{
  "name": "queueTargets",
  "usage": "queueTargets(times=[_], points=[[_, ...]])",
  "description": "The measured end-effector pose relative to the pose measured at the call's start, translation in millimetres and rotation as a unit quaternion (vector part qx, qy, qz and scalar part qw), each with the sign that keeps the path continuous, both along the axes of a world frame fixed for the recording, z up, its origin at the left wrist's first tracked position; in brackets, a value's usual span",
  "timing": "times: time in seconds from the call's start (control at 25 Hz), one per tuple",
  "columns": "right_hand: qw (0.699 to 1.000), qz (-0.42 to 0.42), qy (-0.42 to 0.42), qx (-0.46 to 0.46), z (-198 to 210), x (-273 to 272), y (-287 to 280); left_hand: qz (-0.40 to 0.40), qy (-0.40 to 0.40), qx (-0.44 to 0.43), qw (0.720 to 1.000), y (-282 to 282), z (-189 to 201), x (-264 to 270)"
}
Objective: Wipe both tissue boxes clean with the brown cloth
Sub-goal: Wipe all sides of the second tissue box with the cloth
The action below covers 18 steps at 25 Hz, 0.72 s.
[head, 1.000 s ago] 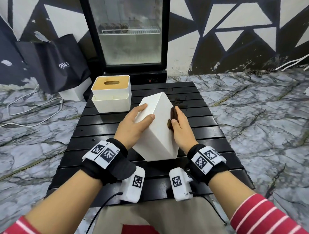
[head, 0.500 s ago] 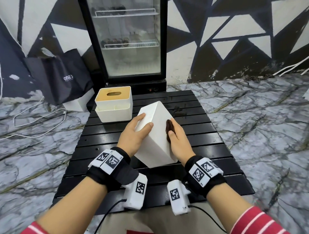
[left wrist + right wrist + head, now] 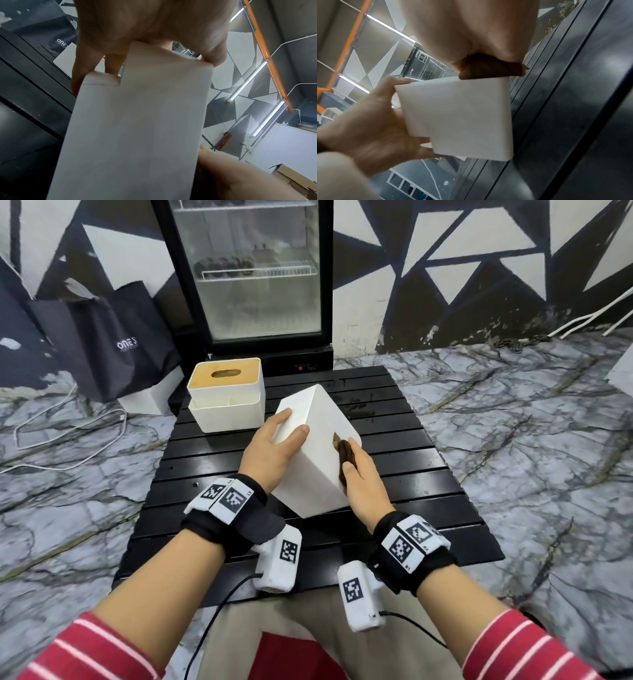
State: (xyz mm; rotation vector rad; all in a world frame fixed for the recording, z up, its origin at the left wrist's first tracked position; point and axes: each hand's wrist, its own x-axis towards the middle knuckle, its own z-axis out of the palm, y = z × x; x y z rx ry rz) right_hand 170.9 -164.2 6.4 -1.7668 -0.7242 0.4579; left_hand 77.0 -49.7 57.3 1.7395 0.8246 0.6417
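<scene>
A plain white tissue box (image 3: 317,455) is held tilted above the black slatted table (image 3: 421,460). My left hand (image 3: 274,445) grips its left side, thumb over the top edge; the box (image 3: 137,128) fills the left wrist view under my fingers (image 3: 89,70). My right hand (image 3: 359,477) presses the bunched brown cloth (image 3: 344,455) against the box's right face. In the right wrist view the cloth (image 3: 489,69) sits wedged between my palm and the box (image 3: 458,116). A second white tissue box (image 3: 226,395) with a wooden slotted lid stands at the table's far left.
A glass-door fridge (image 3: 253,278) stands just behind the table. A black shopping bag (image 3: 116,340) and white cables (image 3: 68,436) lie on the marble floor to the left. Marble floor surrounds the table.
My right hand with the cloth has slid slightly toward me along the box's right face. The left hand keeps its grip. My head has risen, showing more of the fridge.
</scene>
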Motion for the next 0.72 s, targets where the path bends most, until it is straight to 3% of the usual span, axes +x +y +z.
queueTargets(times=[0.72], points=[[0.999,-0.013,0.023,0.022,8,-30,-14,-0.006,0.010,-0.007,1.000,-7,-6,-2]])
